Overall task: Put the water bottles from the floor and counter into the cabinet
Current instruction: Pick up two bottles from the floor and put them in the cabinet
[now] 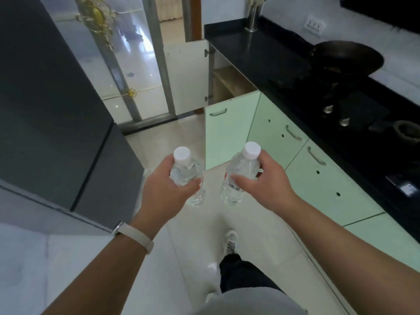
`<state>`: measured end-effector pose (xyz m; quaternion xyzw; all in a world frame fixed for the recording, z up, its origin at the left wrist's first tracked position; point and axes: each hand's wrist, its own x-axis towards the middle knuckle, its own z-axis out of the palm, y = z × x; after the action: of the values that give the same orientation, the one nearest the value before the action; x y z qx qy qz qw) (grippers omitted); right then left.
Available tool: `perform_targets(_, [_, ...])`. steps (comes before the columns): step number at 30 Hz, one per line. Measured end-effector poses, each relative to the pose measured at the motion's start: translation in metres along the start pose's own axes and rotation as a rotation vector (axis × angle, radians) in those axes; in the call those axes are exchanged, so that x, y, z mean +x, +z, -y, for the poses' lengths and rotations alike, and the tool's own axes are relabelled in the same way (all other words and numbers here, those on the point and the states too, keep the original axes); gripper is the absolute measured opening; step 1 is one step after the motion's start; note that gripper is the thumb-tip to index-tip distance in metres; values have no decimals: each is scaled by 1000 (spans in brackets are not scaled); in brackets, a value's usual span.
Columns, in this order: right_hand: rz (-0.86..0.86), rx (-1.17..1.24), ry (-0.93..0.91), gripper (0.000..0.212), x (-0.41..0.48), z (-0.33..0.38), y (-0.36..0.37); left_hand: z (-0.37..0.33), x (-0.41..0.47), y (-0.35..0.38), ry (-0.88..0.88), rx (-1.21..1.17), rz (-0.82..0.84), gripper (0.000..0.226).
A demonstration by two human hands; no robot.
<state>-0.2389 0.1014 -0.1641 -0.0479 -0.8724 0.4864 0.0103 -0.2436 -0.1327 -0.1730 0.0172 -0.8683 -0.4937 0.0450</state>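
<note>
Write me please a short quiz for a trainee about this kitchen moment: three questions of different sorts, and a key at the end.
1. True or false: the left hand grips the left bottle, and the right hand grips the right bottle.
2. Which colour are the caps of both bottles? A white; B blue; C red.
3. Fill in: the doors of the cabinet at the far end of the counter stand ___.
Key: 1 true; 2 A; 3 open.
</note>
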Motion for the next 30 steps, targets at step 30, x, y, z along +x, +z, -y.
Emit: perform_targets(30, [122,-32,-73,62,364,11,44,20,329,21,-51,77,-82,61])
